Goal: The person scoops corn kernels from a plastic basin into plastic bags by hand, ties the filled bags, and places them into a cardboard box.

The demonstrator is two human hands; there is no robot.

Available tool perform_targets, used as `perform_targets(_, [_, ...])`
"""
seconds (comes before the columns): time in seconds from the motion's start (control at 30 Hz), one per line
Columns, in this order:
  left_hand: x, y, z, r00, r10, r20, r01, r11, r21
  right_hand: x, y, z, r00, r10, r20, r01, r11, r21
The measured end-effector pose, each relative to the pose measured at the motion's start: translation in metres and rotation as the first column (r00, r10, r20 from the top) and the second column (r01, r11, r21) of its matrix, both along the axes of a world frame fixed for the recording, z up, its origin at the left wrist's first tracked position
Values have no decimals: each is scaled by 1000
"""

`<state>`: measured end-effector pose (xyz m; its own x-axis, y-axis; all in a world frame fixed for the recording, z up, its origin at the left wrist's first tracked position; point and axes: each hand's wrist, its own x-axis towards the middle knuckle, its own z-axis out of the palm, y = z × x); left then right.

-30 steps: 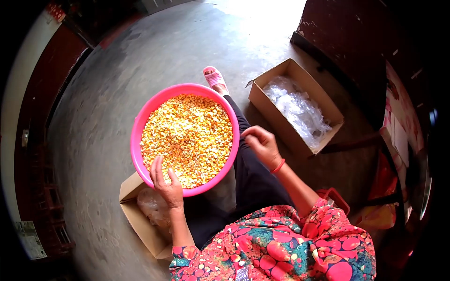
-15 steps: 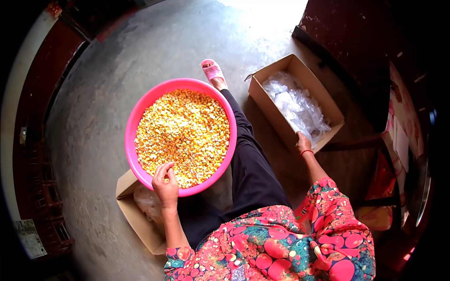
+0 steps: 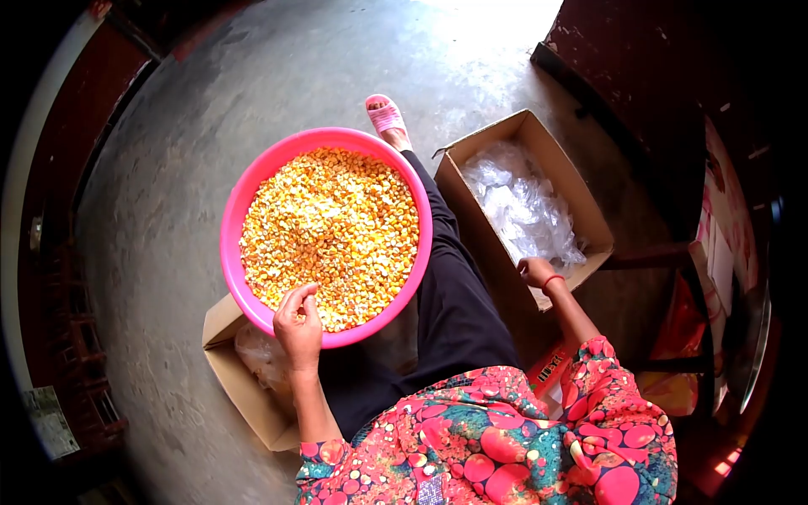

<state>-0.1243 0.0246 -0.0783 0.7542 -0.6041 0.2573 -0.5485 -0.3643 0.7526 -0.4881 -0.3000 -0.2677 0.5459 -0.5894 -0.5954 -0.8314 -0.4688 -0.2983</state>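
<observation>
In the head view, a pink basin (image 3: 234, 295) full of yellow corn kernels (image 3: 328, 227) is in front of me. At its near rim hovers my left hand (image 3: 298, 332), thumb and fingertips pinched together; anything between them is too small to make out. A cardboard box (image 3: 581, 172) to my right contains crumpled clear plastic bags (image 3: 526, 206). My right hand (image 3: 539, 273) is closed on the near end of that box's left edge, fingers curled over the rim. Its fingertips are partly hidden.
Another cardboard box (image 3: 244, 400) with clear plastic inside is partly under the basin, at left. My leg in dark trousers (image 3: 459, 303) extends between basin and right box, ending in a pink slipper (image 3: 385, 116). Dark furniture (image 3: 623, 76) borders the right side.
The right box has shifted nearer to my body, and my right hand has come back with it. My left hand stays pinched over the basin's near edge.
</observation>
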Motion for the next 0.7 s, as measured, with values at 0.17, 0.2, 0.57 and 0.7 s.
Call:
perform_targets(0.17, [-2,0,2,1000,4,-20,-3,1000,14,55,-32,-18,783,-320,533,482,855,-193])
perform_targets(0.2, [-2,-1,3,999,13,-49,-12,1000,22,66,-38,-33,761,-268,591,516,802,-300])
perform_targets(0.57, [-2,0,3,1000,13,1,-13,1000,24,57,-111,48,-27,-774,632,414,567,712])
perform_targets(0.7, [-2,-2,5,998,22,-61,-22,1000,0,29,-126,112,-115,-719,685,373,608,701])
